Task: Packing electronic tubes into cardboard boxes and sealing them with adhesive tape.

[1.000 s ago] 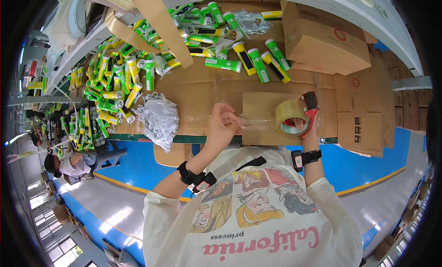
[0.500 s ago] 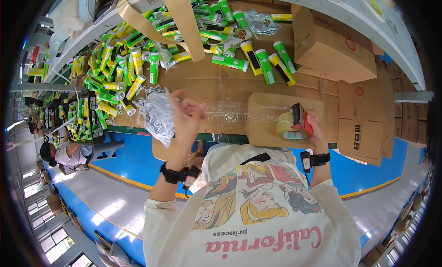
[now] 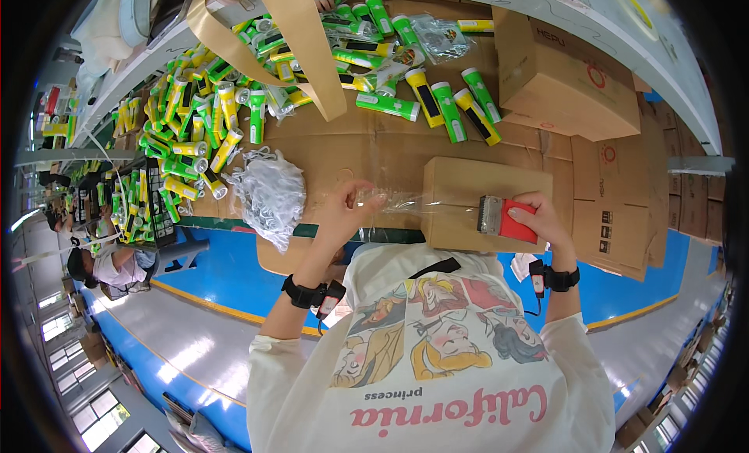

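A strip of clear tape [image 3: 417, 203] is stretched between the two hands over a small cardboard box [image 3: 476, 195] at the near table edge. The free tape end is pinched by the left hand [image 3: 347, 211], fingers pressed together on it, left of the box. A red tape dispenser [image 3: 507, 217] is gripped by the right hand [image 3: 538, 219], fingers curled round it, resting on the box's near right part. A bundle of clear plastic bags [image 3: 269, 191] is seen just left of the left hand. Green and yellow flashlights [image 3: 195, 133] are piled further back and to the left; larger cartons [image 3: 566, 71] are stacked at the right
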Motion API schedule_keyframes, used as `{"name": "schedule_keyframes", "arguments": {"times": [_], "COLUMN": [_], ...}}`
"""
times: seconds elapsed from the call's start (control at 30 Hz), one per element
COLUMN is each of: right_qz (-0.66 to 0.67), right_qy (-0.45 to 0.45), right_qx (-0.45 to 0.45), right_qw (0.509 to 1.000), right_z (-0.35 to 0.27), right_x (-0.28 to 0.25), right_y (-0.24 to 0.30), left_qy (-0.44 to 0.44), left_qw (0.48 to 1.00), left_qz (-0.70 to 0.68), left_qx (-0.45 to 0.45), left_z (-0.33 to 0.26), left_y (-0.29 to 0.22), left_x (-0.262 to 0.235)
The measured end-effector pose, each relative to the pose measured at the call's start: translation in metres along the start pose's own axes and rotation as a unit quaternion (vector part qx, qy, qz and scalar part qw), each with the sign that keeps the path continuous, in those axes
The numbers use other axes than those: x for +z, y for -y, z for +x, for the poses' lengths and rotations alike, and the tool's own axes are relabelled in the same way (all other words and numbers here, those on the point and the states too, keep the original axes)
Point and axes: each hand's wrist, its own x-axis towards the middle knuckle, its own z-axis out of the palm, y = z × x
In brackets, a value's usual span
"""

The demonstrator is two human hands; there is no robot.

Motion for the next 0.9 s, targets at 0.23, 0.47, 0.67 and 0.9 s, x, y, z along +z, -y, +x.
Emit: {"name": "schedule_keyframes", "arguments": {"times": [0.23, 0.47, 0.67, 0.9], "right_qz": [-0.189, -0.445, -0.463, -0.271], "right_qy": [0.004, -0.072, -0.070, -0.175], "right_qx": [-0.006, -0.088, -0.219, -0.343], "right_qw": [0.982, 0.888, 0.856, 0.882], "right_z": [-0.002, -0.003, -0.004, -0.007], "right_x": [0.020, 0.079, 0.070, 0.068], "right_y": [0.026, 0.050, 0.026, 0.004], "left_qy": [0.019, 0.294, 0.364, 0.379], "left_qw": [0.998, 0.922, 0.859, 0.839], "left_qz": [0.043, -0.086, -0.057, -0.120], "left_qx": [0.032, 0.237, 0.355, 0.371], "left_z": [0.002, -0.033, -0.017, -0.007], "left_y": [-0.017, -0.114, -0.125, -0.115], "left_x": [-0.005, 0.028, 0.093, 0.130]}}
